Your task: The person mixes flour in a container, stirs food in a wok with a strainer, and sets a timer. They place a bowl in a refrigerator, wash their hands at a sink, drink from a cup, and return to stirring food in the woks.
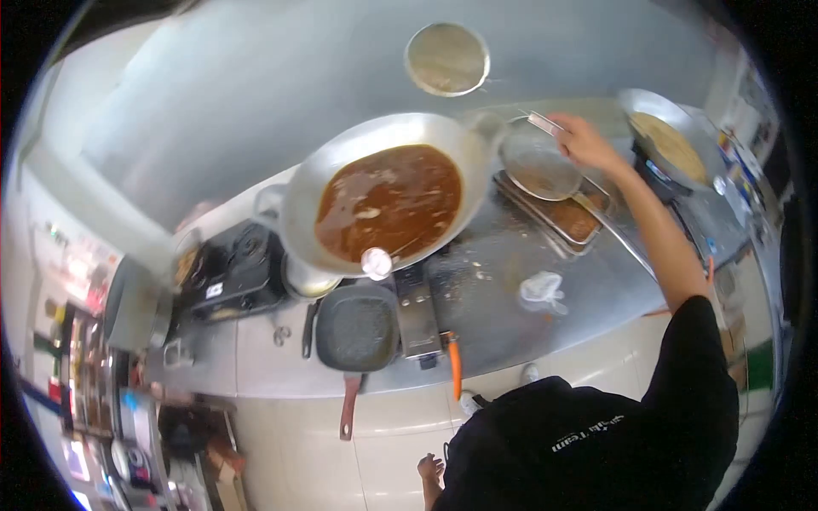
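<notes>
My right hand [586,142] reaches over the counter, its fingers closed on a silver metal piece at the upper rim of a round mesh strainer [537,166]. Beneath the strainer lies a rectangular metal tray [573,241] with brown residue. A long metal handle [626,243] slants from the strainer toward the lower right. To the left, a large wok [294,204] holds dark brown liquid [388,200] with pale bits on it. My left hand [431,467] hangs low over the floor, fingers loosely curled but apart, apparently holding nothing.
A square grill pan [358,328] stands by the counter's front edge, its handle jutting out. Beside it are a burner [417,319] and an orange hose [455,366]. A crumpled white bag [543,291] lies rightward. Another wok [669,140] stands far right, a black stove [234,272] left.
</notes>
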